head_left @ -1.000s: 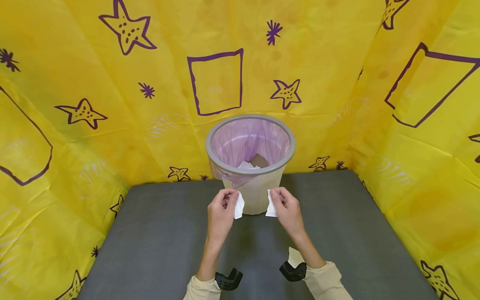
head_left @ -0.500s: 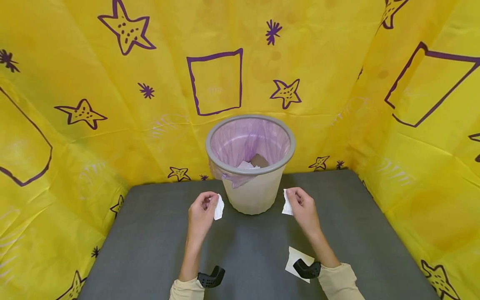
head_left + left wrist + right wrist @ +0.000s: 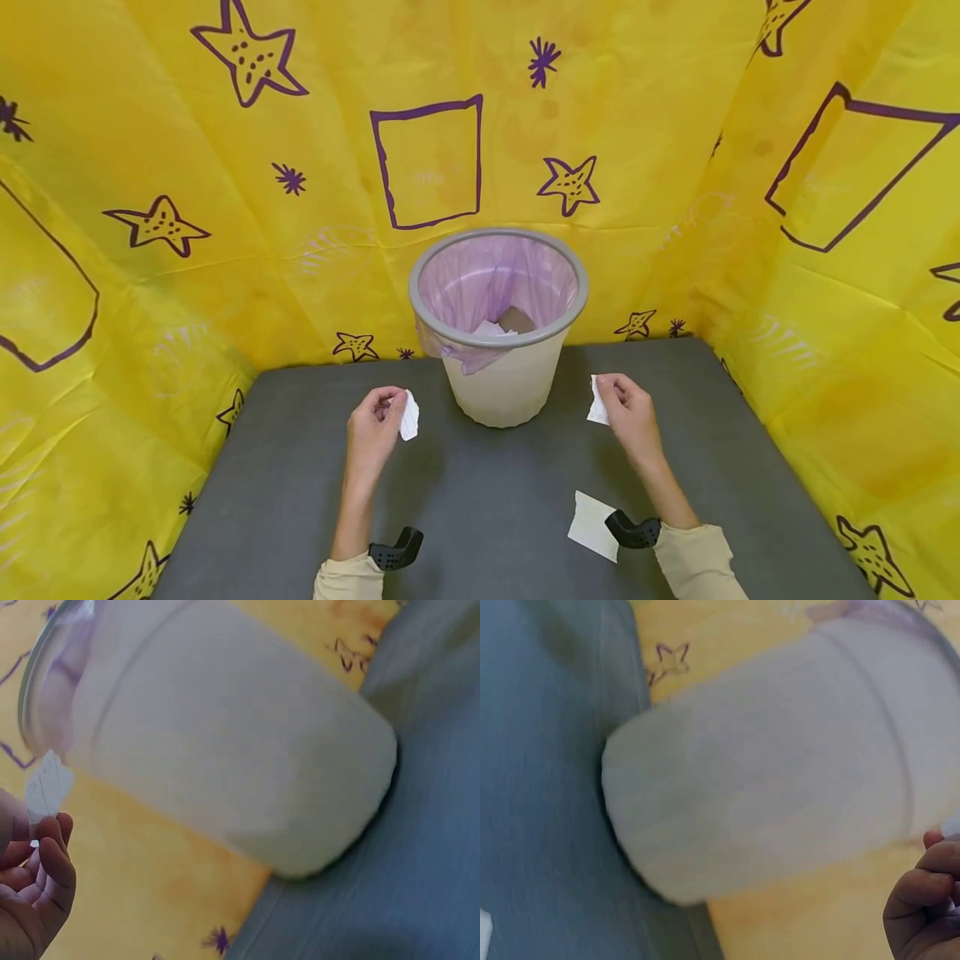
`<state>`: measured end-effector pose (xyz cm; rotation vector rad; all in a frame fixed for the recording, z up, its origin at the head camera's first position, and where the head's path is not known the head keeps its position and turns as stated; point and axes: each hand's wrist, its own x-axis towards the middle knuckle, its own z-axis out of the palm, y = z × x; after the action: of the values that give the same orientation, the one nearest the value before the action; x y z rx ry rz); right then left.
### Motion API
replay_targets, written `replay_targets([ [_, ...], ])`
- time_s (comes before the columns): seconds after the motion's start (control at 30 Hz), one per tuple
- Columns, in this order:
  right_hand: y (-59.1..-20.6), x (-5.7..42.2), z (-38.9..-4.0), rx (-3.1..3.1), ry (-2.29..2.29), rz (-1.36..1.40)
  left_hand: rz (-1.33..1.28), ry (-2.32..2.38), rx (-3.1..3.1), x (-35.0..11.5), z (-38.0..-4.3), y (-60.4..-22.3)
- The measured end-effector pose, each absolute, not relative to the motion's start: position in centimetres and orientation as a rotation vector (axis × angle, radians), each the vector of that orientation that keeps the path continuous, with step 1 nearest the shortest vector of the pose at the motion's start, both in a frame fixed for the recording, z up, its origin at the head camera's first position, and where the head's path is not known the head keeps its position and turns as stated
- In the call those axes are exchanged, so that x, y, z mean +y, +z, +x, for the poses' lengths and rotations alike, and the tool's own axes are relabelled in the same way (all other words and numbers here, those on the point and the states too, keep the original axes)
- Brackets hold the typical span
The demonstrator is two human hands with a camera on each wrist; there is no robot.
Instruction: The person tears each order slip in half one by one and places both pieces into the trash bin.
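Observation:
My left hand pinches a small torn piece of white paper between thumb and fingers, left of the trash bin. Faint printed lines show on that paper scrap in the left wrist view. On the bin's other side my right hand pinches a second torn paper piece. Only the edge of this scrap shows in the right wrist view. Both hands are above the table, apart from the bin. A purple liner covers the bin's inside, where white paper and a brown piece lie.
A larger cream-coloured paper piece lies on the dark grey table, partly covered by the right wrist's black camera mount. Yellow cloth with purple drawings surrounds the table at the back and sides.
Both hands have moved apart, the left one leftward and the right one rightward, each still pinching its paper piece. More of the cream paper on the table shows now.

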<state>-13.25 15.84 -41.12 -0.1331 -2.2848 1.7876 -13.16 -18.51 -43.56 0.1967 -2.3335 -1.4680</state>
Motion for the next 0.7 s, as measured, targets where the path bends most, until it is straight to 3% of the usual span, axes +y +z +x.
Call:
replay_targets([
  [0.3, -43.8, 21.0, -16.1, -2.323, 1.604, -0.203, 0.332, -1.356, -2.390, -23.9, -13.7, -43.1],
  [0.7, -39.5, 22.8, -17.4, -2.374, 1.624, -0.126, 0.323, -1.357, -2.352, -26.0, -15.1, -39.0],
])
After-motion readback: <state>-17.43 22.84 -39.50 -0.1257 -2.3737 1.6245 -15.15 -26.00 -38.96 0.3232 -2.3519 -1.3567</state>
